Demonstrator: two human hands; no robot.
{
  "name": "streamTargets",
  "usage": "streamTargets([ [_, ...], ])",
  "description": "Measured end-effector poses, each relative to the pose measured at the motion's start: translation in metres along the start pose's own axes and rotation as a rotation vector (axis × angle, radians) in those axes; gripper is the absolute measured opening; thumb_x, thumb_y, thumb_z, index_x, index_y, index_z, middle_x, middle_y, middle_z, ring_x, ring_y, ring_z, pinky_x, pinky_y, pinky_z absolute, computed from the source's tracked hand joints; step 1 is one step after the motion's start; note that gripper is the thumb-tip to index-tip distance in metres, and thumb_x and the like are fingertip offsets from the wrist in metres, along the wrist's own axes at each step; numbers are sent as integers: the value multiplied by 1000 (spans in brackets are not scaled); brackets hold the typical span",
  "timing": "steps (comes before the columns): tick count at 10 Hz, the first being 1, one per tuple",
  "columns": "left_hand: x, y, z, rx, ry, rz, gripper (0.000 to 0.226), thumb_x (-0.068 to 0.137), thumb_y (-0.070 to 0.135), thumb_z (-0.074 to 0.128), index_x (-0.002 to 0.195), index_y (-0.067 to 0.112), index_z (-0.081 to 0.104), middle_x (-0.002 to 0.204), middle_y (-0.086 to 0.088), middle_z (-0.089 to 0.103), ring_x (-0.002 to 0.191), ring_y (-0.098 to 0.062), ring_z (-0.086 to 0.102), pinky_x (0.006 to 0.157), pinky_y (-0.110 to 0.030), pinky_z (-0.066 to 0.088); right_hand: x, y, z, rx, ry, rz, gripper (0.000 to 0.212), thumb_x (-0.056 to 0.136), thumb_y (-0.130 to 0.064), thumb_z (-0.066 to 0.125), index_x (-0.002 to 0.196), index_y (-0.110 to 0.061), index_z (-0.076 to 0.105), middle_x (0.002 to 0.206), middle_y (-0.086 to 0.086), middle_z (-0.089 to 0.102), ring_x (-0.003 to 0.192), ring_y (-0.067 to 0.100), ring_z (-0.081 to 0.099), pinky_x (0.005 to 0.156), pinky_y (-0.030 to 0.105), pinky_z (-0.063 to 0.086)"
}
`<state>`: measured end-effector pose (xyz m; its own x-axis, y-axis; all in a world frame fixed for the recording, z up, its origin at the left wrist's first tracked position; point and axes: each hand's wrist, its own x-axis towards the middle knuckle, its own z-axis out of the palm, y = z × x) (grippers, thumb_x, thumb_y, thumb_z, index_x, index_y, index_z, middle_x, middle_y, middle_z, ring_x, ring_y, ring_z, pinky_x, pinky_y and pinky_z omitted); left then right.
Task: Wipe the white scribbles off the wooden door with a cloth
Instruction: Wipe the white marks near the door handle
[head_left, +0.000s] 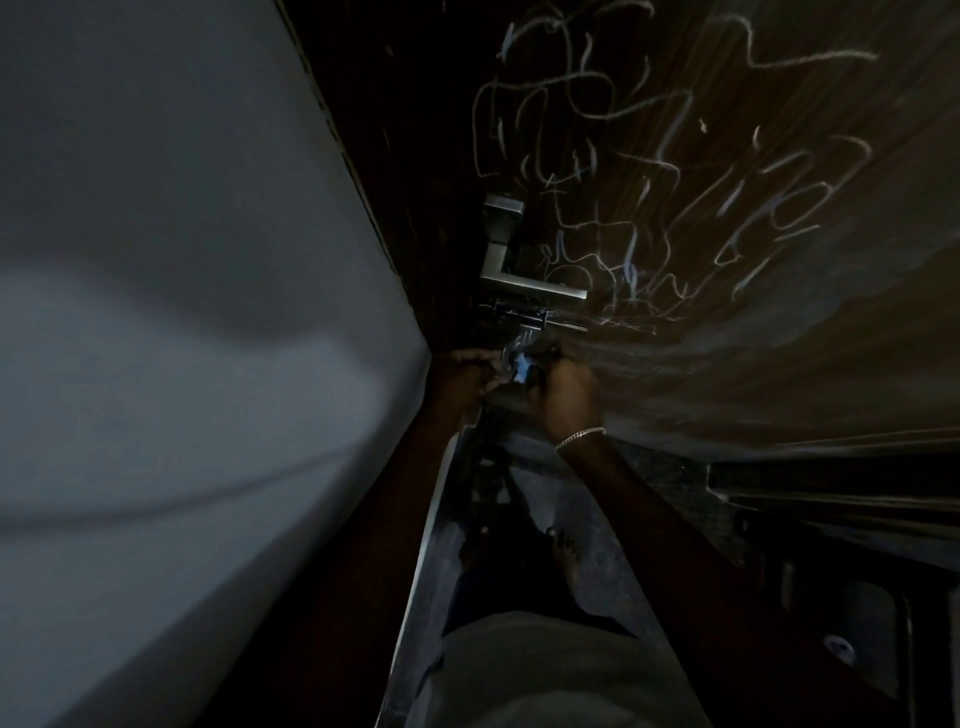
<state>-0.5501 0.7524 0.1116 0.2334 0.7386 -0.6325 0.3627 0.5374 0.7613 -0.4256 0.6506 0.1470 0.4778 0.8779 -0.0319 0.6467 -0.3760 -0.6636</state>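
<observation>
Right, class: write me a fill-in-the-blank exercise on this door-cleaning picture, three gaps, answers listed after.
1. The white scribbles are drawn on the wooden ____.
2. The bracelet is worn on the ____ wrist.
3. Both hands, the left hand and the right hand, meet just below the metal door ____.

Missing words: door; right; handle

Very dim shot, heavy wide-angle bending at the edges. Faint light falls on the pale wall (171, 291) at left, with soft shadow bands across it; the door (779, 338) at right shows streaky motion blur. Both hands and the floor near the bottom sit in deep shadow, detail lost.
</observation>
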Motion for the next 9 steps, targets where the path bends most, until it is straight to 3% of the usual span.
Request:
streamTargets([
  [1,4,-1,-1,31,11,-2,34,92,5,58,124,-3,64,118,-20,70,92,-22,65,83,-39,58,1,-7,5,-3,-51,-30,23,87,-2,67,110,-2,72,105,19,73,93,33,71,84,22,47],
  [2,3,-1,-1,18,9,-24,33,92,4,58,124,-3,63,93,-5,69,80,-16,66,77,-35,58,-11,-4,5,14,-121,-88,28,95,-21,64,118,-6,66,114,15,67,97,26,67,85,29,52],
  [3,1,0,1,-27,-44,-4,23,92,0,59,113,-1,69,83,0,71,71,-13,65,65,-26,56,-2,-3,2,-17,-107,-41,28,92,-12,66,119,-7,68,117,14,69,104,27,67,93,33,53],
  [4,-5,4,3,-79,-119,68,23,91,-7,58,85,9,72,68,5,74,58,-8,67,52,-17,53,7,-6,4,-42,-151,-89,30,88,-1,66,118,-4,71,116,17,71,104,29,68,94,31,52],
  [5,-5,4,2,-108,-122,53,23,90,-7,55,88,7,72,78,-7,68,65,-17,63,59,-26,51,1,-2,1,-105,-262,-119,22,88,0,65,108,-1,74,107,22,72,97,35,70,87,34,54],
  [6,-2,1,2,-77,-82,31,15,92,-4,58,97,1,71,75,-3,68,62,-13,61,54,-21,51,11,1,-4,-90,-270,-23,24,87,-4,67,109,1,73,113,22,71,104,37,68,94,41,54],
  [7,0,7,4,-121,-170,-31,7,88,13,72,86,9,77,62,7,69,56,-7,61,60,-21,51,19,-10,-5,-51,-255,-64,31,86,-8,70,116,0,70,121,21,66,109,33,66,98,36,51],
  [8,4,9,3,-41,-141,-117,18,81,35,77,67,31,65,67,7,64,58,-4,61,76,-29,55,12,-13,3,-56,-246,-148,26,89,-12,70,110,2,71,117,22,67,106,34,65,91,29,49],
  [9,-2,7,2,-21,4,-30,30,94,3,54,78,28,55,81,5,60,70,-9,61,64,-25,54,3,-6,1,-74,-215,-154,24,88,-4,67,111,-2,72,116,20,69,105,33,67,92,32,52],
])
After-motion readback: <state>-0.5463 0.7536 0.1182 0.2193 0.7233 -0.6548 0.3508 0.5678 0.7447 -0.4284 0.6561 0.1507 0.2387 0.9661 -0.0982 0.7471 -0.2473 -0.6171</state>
